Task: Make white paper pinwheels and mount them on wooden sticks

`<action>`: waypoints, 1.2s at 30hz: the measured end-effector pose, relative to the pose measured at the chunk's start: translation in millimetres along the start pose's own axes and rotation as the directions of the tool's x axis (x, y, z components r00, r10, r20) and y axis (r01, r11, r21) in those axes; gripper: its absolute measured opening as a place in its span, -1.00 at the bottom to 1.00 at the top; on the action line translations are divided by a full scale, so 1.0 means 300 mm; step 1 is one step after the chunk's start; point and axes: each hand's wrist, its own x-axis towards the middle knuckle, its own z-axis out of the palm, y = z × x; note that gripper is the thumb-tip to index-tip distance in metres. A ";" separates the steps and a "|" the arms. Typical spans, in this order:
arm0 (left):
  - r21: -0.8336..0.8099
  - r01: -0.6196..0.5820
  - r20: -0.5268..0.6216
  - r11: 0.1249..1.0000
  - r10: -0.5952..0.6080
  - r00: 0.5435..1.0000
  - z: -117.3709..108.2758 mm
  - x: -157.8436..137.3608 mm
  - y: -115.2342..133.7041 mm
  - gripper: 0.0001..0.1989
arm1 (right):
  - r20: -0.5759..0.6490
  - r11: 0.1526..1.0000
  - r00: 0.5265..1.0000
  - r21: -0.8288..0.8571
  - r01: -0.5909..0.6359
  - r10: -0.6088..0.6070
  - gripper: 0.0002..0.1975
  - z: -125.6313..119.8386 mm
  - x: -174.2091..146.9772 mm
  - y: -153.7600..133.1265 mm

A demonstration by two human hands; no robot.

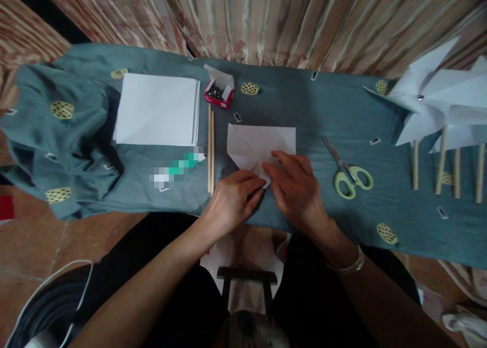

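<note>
A sheet of white paper with cuts and creases lies in front of me, its near corner drawn up toward the middle. My left hand pinches that near corner between thumb and fingers. From the other side, my right hand holds the paper with bent fingers, their tips pressed on its surface. The hands almost meet at the corner, and they hide part of the near edge. Green-handled scissors rest to the right of my right hand, blades slightly parted. Thin wooden sticks lie left of the sheet.
A stack of white paper lies at the left, beside an open red box of small metal pieces. A blurred green-and-white object is nearer me. White paper pinwheels on sticks occupy the right. A patterned green cloth covers the table.
</note>
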 end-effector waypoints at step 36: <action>-0.001 0.042 0.032 0.999 -0.042 0.999 -0.020 -0.011 0.021 -0.83 | -0.015 0.997 0.998 0.053 -0.056 0.057 -0.60 0.045 -0.019 -0.002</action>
